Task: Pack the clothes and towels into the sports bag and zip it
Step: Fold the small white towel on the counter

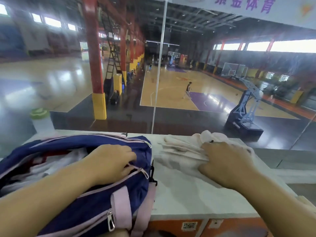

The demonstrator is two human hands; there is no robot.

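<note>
A navy sports bag (pixel 95 199) with pale pink straps and zips lies unzipped on the left of a white counter (pixel 184 199). White and red clothing (pixel 51 163) shows inside its opening. My left hand (pixel 111 161) rests at the right end of the opening, fingers curled over the bag's near edge by the zip. To the right of the bag lies a crumpled pale pink towel (pixel 177 147). My right hand (pixel 224 163) sits on the towel's right part, its fingers gathering the cloth.
A glass pane (pixel 159 82) stands right behind the counter, with a basketball court far below. A green-lidded bottle (pixel 40 117) stands at the back left. Orange cabinet fronts (pixel 213 226) sit under the counter's near edge.
</note>
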